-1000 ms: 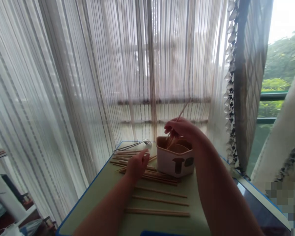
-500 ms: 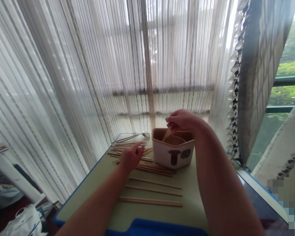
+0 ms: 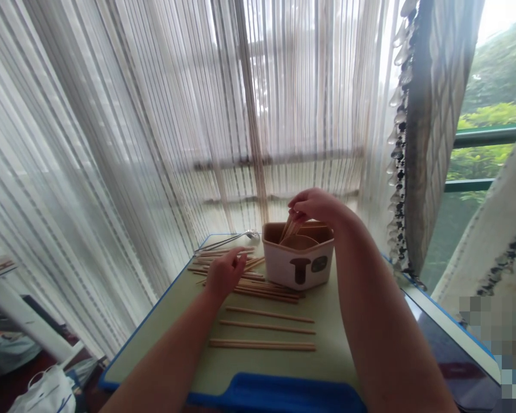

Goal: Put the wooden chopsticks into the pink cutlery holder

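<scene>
My right hand (image 3: 310, 205) is bent down over the holder, its fingers closed on the upper ends of several wooden chopsticks (image 3: 286, 230). Their lower ends disappear inside the white holder (image 3: 286, 265), which has a brown inside and a dark T-like mark. My left hand (image 3: 224, 274) rests over a loose pile of chopsticks (image 3: 266, 291) left of the holder. Its fingers are loosely curled with a gap at the thumb, and I see nothing held. Nearer to me, several more chopsticks (image 3: 262, 345) lie in spaced rows on the pale green tabletop (image 3: 279, 364).
A metal spoon or ladle (image 3: 252, 234) lies behind the pile at the table's far left. A blue tray edge (image 3: 292, 390) borders the near side. A dark flat panel (image 3: 447, 350) is at the right. Striped sheer curtains (image 3: 176, 115) hang just behind the table.
A chopstick that rose above my right hand a second ago no longer shows there; the hand is now low over the holder. My left hand stays by the pile. The camera view has shifted.
</scene>
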### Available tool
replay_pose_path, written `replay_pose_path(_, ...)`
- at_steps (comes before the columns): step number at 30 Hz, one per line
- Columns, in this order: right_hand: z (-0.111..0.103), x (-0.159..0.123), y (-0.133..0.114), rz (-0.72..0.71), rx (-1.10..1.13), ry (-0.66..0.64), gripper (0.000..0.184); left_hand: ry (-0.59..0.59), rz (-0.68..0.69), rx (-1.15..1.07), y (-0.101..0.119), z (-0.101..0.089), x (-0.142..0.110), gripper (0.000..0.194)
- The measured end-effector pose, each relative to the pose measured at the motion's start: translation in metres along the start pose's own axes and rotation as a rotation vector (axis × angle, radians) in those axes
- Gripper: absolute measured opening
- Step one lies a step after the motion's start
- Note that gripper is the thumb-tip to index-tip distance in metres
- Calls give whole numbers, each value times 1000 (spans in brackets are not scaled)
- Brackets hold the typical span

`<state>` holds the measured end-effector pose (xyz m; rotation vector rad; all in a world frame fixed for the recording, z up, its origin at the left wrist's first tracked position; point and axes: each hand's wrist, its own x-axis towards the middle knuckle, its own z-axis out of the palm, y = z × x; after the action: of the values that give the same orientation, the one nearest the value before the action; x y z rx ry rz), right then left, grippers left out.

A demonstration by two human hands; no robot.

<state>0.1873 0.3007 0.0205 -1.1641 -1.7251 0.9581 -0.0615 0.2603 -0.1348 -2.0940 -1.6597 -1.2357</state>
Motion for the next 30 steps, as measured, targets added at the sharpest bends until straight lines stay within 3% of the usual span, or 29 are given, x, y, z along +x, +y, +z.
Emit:
replay_pose_path(7, -9, -12, -7, -95, -317, 63, 15, -2, 8, 6, -2, 0, 1, 35)
replay_pose_path(11, -11, -39, -30, -162, -588, 86, 25, -15, 13, 11, -2, 5, 3, 35)
replay_pose_path(14, 8, -69, -47, -144, -749, -19, 26, -23, 26, 31, -2, 6, 3, 35)
replay_pose_path(16, 33, -87, -45, -205, -828, -101, 21, -24, 37, 47, -3, 5, 2, 34)
replay_pose_path(19, 73, -113, -10, -275, -860, -175, 21, -14, 13, 65, -5, -1, 1, 35)
replay_pose_path(22, 99, -134, 46, -176, -887, -123, 23, -1, -51, 78, -9, -6, 1, 35)
replay_pose_path(26, 108, -150, 97, -122, -853, -58, 25, -24, -83, 90, -12, -5, 1, 34)
replay_pose_path(30, 111, -148, 111, -77, -831, -3, 23, -63, -56, 97, -12, -1, 0, 34)
